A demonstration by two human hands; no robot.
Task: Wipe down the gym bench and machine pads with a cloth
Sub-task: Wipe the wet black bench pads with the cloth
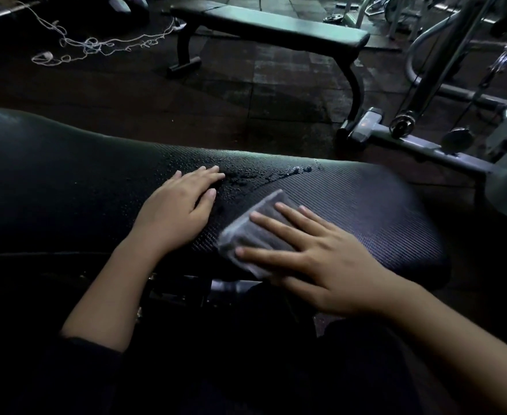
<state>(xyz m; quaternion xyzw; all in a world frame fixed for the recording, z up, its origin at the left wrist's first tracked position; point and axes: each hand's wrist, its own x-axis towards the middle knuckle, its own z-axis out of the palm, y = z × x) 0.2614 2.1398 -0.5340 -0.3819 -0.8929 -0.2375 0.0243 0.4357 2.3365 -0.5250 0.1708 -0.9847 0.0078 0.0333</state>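
My right hand [321,259] lies flat, fingers spread, pressing the cloth [255,235] onto the pad [381,205] near its front edge. My left hand [180,208] rests open and empty beside it, by droplets [246,172].

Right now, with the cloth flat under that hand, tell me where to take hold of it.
Take the cloth at its far corner, the part poking out past the right hand. Come from the far side, over the wet patch. The cloth lies flat on the pad, so pinch that free corner with fingers from above.
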